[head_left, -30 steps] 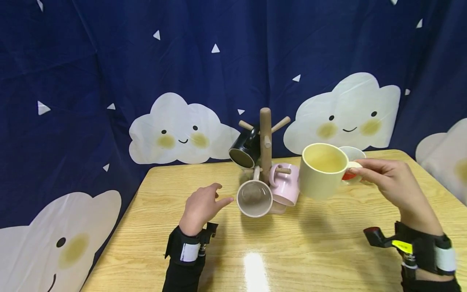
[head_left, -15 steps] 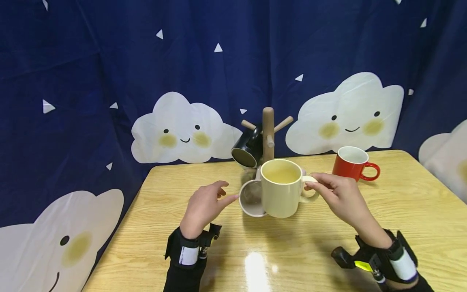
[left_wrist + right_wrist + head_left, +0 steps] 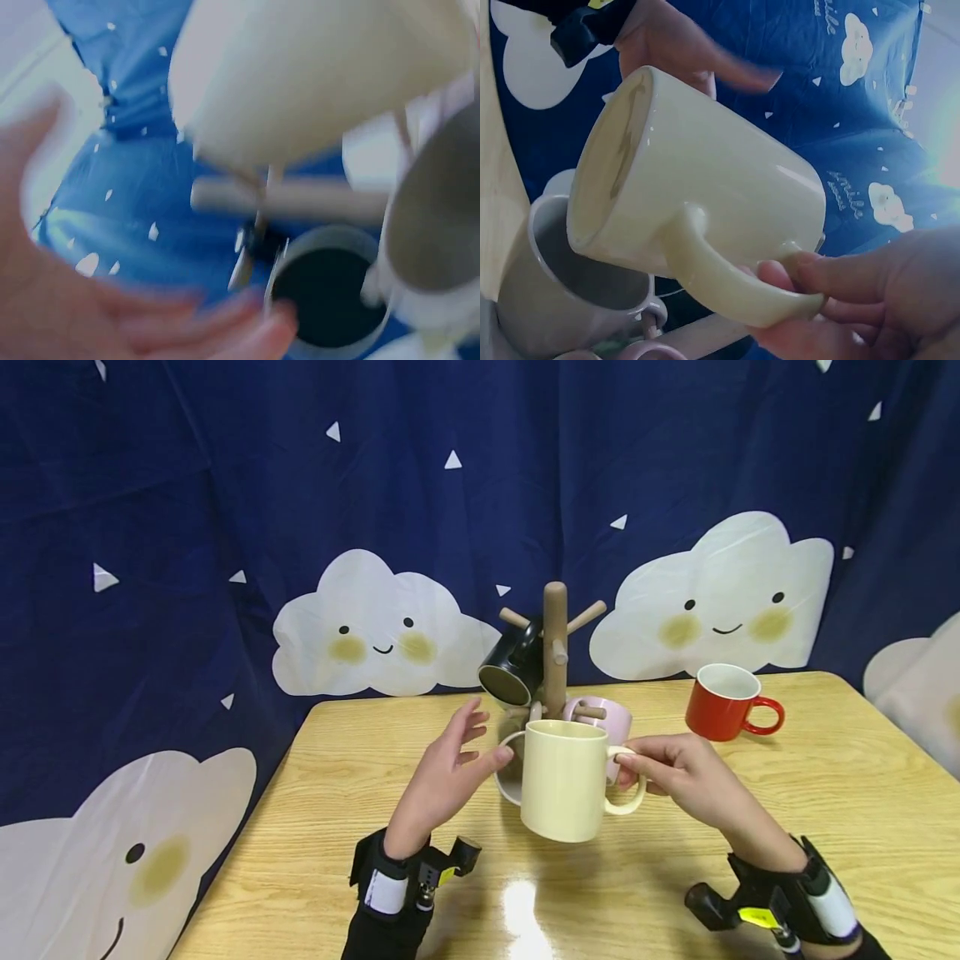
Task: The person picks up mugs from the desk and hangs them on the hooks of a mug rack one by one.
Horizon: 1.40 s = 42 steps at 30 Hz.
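Clearly, the right hand (image 3: 678, 772) pinches the cream mug (image 3: 562, 781) by its handle (image 3: 720, 281), holding it above the surface (image 3: 300, 860), just left of those fingers. Across the mug, the left hand (image 3: 450, 768) has its fingers spread beside the wall. Beyond both hands' fingers, a wooden rack (image 3: 555, 643) bears a black mug (image 3: 517, 664); past the right fingers stands a red mug (image 3: 716, 706).

Your right hand (image 3: 678, 770) and the cream mug (image 3: 564, 785) swung left to before the mug rack (image 3: 556, 614), mug lower with less of its inside showing, your left hand (image 3: 452, 766) raised nearer it, the red mug (image 3: 711, 707) (mostly hidden a second ago) now fully visible
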### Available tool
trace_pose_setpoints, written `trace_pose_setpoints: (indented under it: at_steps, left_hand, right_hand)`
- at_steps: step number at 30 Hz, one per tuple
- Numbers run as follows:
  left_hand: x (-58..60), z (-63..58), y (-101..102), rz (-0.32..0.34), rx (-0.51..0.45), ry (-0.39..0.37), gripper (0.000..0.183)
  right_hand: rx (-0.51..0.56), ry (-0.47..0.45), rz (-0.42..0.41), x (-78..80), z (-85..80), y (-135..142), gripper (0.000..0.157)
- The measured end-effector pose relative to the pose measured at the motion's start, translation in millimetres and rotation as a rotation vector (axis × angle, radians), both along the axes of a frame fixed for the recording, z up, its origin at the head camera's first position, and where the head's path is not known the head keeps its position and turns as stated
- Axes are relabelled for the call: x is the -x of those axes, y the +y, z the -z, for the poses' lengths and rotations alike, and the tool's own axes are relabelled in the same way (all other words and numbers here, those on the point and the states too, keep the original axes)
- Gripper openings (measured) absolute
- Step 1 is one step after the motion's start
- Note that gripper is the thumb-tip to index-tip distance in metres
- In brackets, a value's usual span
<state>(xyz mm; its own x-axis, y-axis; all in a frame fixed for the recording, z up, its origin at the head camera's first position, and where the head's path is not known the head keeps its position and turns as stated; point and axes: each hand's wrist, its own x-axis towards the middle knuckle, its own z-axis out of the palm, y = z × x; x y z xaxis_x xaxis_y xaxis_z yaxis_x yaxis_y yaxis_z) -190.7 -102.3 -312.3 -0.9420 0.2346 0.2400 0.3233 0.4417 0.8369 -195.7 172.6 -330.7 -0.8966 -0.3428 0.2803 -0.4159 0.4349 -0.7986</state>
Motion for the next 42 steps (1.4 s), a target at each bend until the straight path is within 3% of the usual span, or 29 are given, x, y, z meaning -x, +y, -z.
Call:
trace_pose_setpoints:
  at_steps: [3,5,9,15,20,24,31,34,38,42]
  left_hand:
    - [-7.0,0.5,13.7,0.052,-0.203,-0.055,0.118]
    - [-10.6,2.9,24.7,0.117,-0.324,-0.11,0.131]
    - [-11.8,11.2,42.3,0.19,-0.435,-0.22,0.128]
    - [-9.8,20.8,54.3,0.139,-0.468,-0.237,0.084]
    - [-11.4,25.1,60.6,0.116,-0.512,-0.247,0.064]
    - [-10.3,26.7,63.5,0.076,-0.51,-0.232,0.062]
    - [-8.2,29.9,65.6,0.058,-0.519,-0.236,0.062]
    - [-7.0,30.5,64.9,0.052,-0.515,-0.246,0.062]
    - [-5.5,28.1,61.5,0.036,-0.522,-0.256,0.063]
    - [-3.2,25.0,56.3,0.011,-0.568,-0.251,0.064]
  right_hand:
    - [0.014,0.016,-0.007,-6.2,-2.1,-1.7,0.019]
    - [0.016,0.029,-0.002,-10.8,-3.9,-3.5,0.019]
    - [0.028,0.057,0.012,-17.0,-6.2,-7.7,0.018]
    - [0.033,0.088,0.039,-18.6,-6.0,-10.4,0.016]
    - [0.009,0.102,0.049,-16.0,-4.4,-9.4,0.018]
    - [0.009,0.079,0.06,-9.8,-2.7,-8.7,0.021]
    - [0.072,-0.103,-0.013,2.0,-0.1,-3.2,0.03]
    - [0.079,-0.086,-0.037,6.6,-1.0,4.1,0.031]
    - [0.116,-0.022,0.046,11.0,-7.4,25.0,0.035]
    - [0.289,-0.007,0.137,14.9,-14.3,51.9,0.031]
